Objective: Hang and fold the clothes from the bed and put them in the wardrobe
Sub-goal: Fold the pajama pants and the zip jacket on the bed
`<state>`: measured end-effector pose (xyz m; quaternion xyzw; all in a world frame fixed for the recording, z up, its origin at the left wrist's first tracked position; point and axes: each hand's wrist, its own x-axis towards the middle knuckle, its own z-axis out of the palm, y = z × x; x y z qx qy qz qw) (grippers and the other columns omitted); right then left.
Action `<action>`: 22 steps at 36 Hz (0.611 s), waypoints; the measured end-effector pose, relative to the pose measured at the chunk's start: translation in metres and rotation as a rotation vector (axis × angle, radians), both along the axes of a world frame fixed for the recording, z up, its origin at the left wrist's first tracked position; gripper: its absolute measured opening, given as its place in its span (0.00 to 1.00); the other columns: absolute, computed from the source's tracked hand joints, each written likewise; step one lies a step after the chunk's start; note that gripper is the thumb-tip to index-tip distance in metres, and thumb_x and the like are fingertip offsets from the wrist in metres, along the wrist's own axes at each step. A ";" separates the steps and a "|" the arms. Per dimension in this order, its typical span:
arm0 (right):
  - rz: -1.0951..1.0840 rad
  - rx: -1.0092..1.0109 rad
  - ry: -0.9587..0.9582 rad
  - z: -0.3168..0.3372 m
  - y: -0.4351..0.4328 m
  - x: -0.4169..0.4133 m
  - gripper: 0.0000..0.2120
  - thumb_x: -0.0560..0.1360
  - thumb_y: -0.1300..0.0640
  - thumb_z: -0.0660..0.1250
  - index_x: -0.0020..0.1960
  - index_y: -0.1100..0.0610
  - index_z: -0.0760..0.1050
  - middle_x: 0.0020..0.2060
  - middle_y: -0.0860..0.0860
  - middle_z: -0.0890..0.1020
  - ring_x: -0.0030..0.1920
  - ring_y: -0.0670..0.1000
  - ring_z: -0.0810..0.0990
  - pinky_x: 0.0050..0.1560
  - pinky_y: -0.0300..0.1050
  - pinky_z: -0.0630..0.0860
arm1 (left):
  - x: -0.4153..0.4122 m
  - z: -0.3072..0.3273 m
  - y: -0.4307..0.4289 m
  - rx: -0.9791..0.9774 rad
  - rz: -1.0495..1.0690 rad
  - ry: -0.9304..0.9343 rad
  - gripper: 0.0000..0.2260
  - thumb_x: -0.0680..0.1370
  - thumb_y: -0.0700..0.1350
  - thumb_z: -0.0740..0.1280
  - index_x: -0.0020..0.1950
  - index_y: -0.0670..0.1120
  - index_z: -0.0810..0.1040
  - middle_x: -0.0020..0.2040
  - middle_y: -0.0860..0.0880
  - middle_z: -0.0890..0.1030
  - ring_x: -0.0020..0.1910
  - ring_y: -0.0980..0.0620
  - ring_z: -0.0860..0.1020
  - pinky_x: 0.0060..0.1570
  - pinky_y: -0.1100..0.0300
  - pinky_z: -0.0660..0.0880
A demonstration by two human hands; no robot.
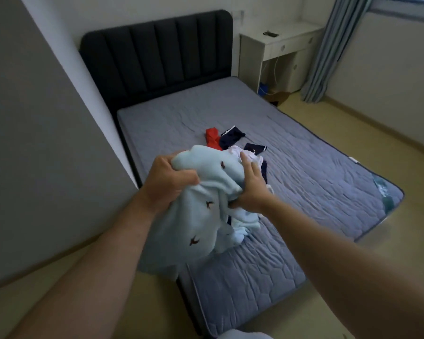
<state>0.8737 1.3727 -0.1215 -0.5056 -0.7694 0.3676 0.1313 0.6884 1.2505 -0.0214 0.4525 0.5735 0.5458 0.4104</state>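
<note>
The bed [291, 172] fills the middle of the view, with its bare grey mattress running from the dark headboard [157, 57] at 12 o'clock down toward the person at 6 o'clock. The wardrobe is not in view.

The light blue garment [201, 223], dotted with small dark bird shapes, is lifted above the near end of the mattress, bunched between both hands. Its long axis drops from the bunch toward 6 to 7 o'clock. The loose lower part hangs past the near corner of the bed, and a smaller fold trails onto the mattress at about 5 o'clock.

The rest of the clothes lie on the mattress just beyond the hands, at 12 to 1 o'clock: a navy garment [230, 138], a white garment [240, 152] and a red garment [212, 138], all heaped and touching.

The left hand [168, 182] is on the bunch's 9 o'clock side, forearm reaching in from 7 o'clock. Its fingers are curled tight around a wad of the cloth.

The right hand [252, 187] is on the 3 o'clock side, arm coming from 4 o'clock. Its fingers lie fairly straight over the top of the cloth while the thumb tucks under, pinching a fold.

The two hands are close together, so I judge that shaking the garment open means drawing them apart along the 9-to-3 line. Neither hand is nearer to an edge that I can make out.
</note>
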 end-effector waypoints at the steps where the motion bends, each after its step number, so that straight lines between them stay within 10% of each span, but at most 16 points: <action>1: 0.006 -0.014 0.004 -0.004 -0.002 -0.003 0.62 0.62 0.54 0.82 0.80 0.40 0.43 0.79 0.54 0.52 0.78 0.58 0.55 0.74 0.60 0.64 | -0.003 0.001 0.000 0.003 -0.007 -0.041 0.08 0.63 0.35 0.69 0.35 0.45 0.85 0.35 0.45 0.84 0.36 0.47 0.83 0.33 0.56 0.79; 4: 0.034 -0.045 0.084 -0.012 -0.003 -0.012 0.33 0.67 0.52 0.77 0.69 0.49 0.67 0.63 0.51 0.75 0.63 0.56 0.74 0.63 0.58 0.74 | -0.014 0.000 -0.001 0.004 -0.014 -0.158 0.09 0.63 0.34 0.68 0.37 0.43 0.85 0.37 0.43 0.84 0.37 0.46 0.83 0.35 0.57 0.79; 7: -0.031 -0.007 0.147 -0.009 -0.002 -0.017 0.17 0.71 0.54 0.70 0.55 0.49 0.67 0.48 0.46 0.79 0.52 0.52 0.79 0.45 0.46 0.74 | -0.027 0.000 0.002 -0.041 -0.018 -0.140 0.15 0.64 0.36 0.70 0.49 0.40 0.84 0.47 0.38 0.85 0.46 0.39 0.84 0.45 0.47 0.80; 12: -0.005 0.192 0.304 0.028 0.000 -0.016 0.18 0.69 0.56 0.71 0.53 0.47 0.66 0.41 0.39 0.73 0.45 0.29 0.72 0.36 0.38 0.66 | -0.051 -0.001 0.006 -0.275 -0.222 -0.161 0.26 0.69 0.41 0.75 0.67 0.43 0.76 0.60 0.37 0.81 0.58 0.34 0.80 0.56 0.41 0.79; 18: 0.264 0.461 0.168 0.073 -0.003 -0.031 0.28 0.71 0.66 0.70 0.62 0.45 0.63 0.51 0.44 0.73 0.44 0.47 0.72 0.36 0.35 0.65 | -0.028 0.008 0.036 -0.375 -0.254 -0.048 0.28 0.75 0.66 0.68 0.65 0.46 0.79 0.61 0.44 0.83 0.61 0.43 0.81 0.62 0.48 0.76; 22: 0.269 0.475 0.160 0.077 -0.004 -0.022 0.29 0.72 0.65 0.69 0.66 0.47 0.62 0.59 0.51 0.71 0.49 0.53 0.75 0.44 0.52 0.77 | -0.009 0.011 0.055 -0.239 -0.139 0.058 0.14 0.75 0.51 0.75 0.55 0.44 0.83 0.50 0.47 0.87 0.51 0.48 0.85 0.44 0.61 0.81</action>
